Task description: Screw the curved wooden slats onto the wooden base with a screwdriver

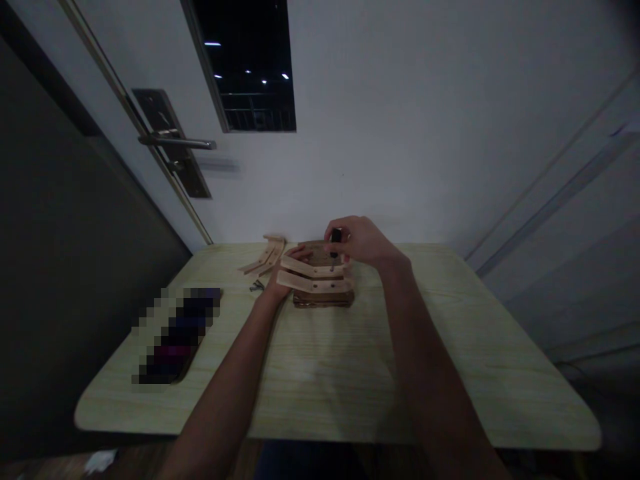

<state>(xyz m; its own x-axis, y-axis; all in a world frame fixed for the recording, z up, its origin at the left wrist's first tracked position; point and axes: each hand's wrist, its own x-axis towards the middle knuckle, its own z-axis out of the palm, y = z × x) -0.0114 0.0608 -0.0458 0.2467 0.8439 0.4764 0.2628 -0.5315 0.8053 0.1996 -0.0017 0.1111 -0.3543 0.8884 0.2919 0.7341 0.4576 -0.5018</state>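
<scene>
A dark wooden base [323, 298] lies on the far middle of the table, with two light curved wooden strips [314, 277] laid across it. My left hand [286, 271] rests against the left end of the strips and steadies them, fingers pressed on the wood. My right hand [359, 241] is pinched round a small black-handled screwdriver [335, 238], held upright with its tip down on the upper strip.
More light wooden strips [264, 257] lie to the left of the base, with a few small dark screws [257, 286] near them. A blurred dark object [177, 335] sits at the table's left. A door with a metal handle [176, 141] stands behind.
</scene>
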